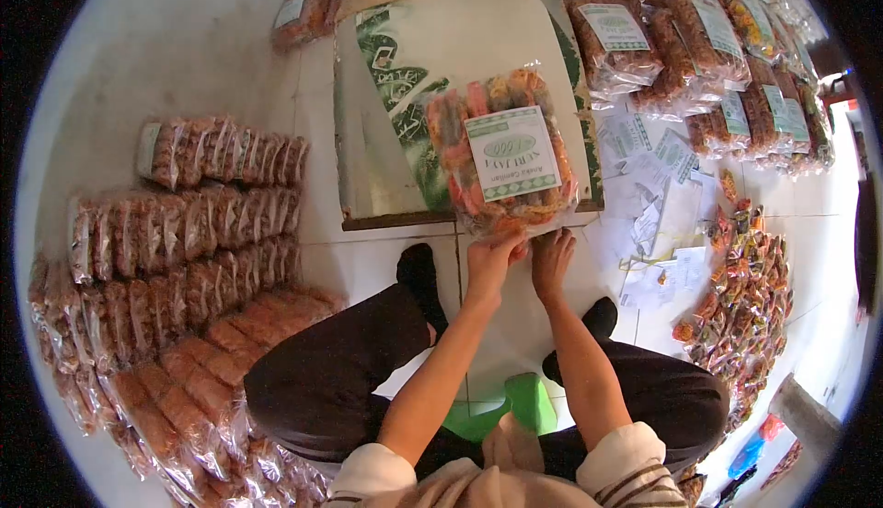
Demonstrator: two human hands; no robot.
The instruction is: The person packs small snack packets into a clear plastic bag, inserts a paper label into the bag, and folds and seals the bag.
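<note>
A clear plastic bag of snacks (446,158) lies over the near part of a low table. Its contents are in small packs of red, orange and dark tones, and a white and green paper label (513,154) shows on its upper face. My left hand (494,258) is closed on the bag's near edge, fingers pinched together. Beside it, my right hand (552,259) has its fingers bent together at the near right corner of the same bag. What lies under its fingertips is partly hidden.
The low table (478,29) has a green-patterned top. Rows of brown snack bags (184,223) fill the left floor. Labelled bags (616,43) are stacked at the upper right, above loose paper labels (658,167). Small snack packs (745,296) lie in a heap at right.
</note>
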